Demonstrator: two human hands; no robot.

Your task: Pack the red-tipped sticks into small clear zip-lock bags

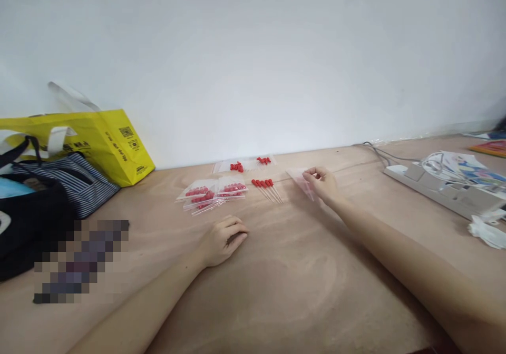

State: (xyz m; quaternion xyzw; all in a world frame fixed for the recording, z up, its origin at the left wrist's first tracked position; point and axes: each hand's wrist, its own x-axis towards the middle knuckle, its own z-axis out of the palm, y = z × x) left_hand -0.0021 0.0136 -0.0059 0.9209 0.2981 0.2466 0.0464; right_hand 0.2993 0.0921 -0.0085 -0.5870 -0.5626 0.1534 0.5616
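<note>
Both forearms stretch over the plywood table (pixel 300 291). Right hand (pixel 322 184) pinches a clear plastic bag (pixel 301 181) flat on the wood, beside loose red-tipped sticks (pixel 265 186). Left hand (pixel 223 239) rests loosely curled, holding nothing, near filled bags (pixel 211 193).

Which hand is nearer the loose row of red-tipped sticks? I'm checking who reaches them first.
Right. The right hand holds a clear bag just right of the sticks; the left hand rests nearer the camera, farther off.

Red-headed pins (pixel 265 185), yellow bag (pixel 106 143), navy-striped bag (pixel 75 183), tan table (pixel 276 291).
</note>
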